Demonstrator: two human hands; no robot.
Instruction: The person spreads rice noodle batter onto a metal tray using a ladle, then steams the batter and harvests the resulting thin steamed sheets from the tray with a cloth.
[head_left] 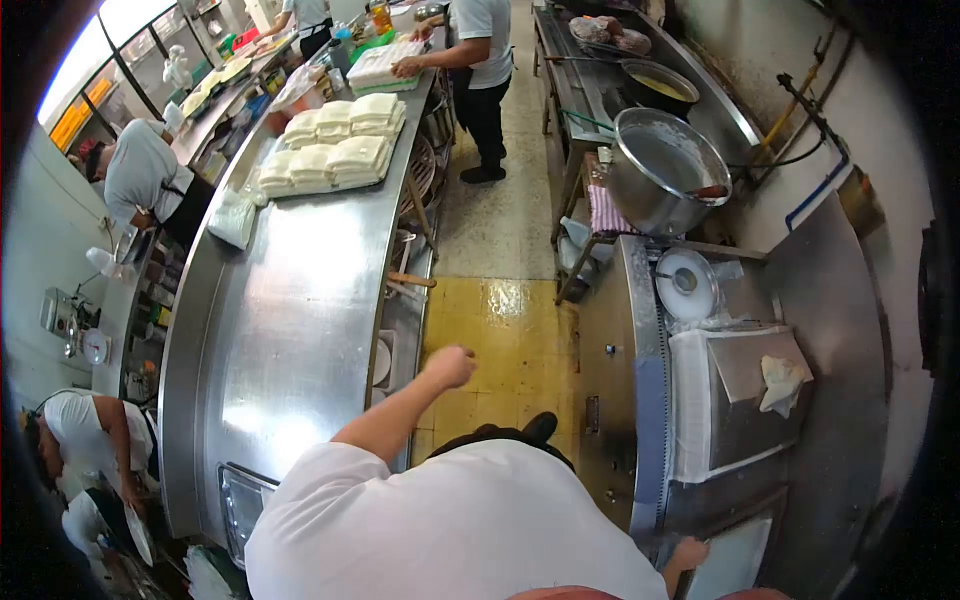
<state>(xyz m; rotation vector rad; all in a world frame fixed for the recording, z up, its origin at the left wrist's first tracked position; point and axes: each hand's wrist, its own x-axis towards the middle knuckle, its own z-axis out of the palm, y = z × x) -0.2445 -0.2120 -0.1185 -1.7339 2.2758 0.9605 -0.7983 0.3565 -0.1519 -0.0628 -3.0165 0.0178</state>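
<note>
Over the yellow floor tiles (490, 330), beside the edge of the steel table (290, 290), my left hand (452, 367) hangs with its fingers curled; nothing shows in it. Low on the right, my right hand (688, 553) is at the near edge of the steel counter, close to a pale flat panel (735, 560). Its fingers are too small and partly hidden to tell whether they hold anything. Further along that counter lie a white cloth-lined cover (690, 400) with a metal sheet and a crumpled rag (782, 385).
Stacks of white wrapped slabs (330, 150) lie on the table's far end. A large steel pot (665, 165) and a pan (660, 85) stand on the right. A co-worker (480, 60) stands in the aisle ahead; others (150, 175) work at the left.
</note>
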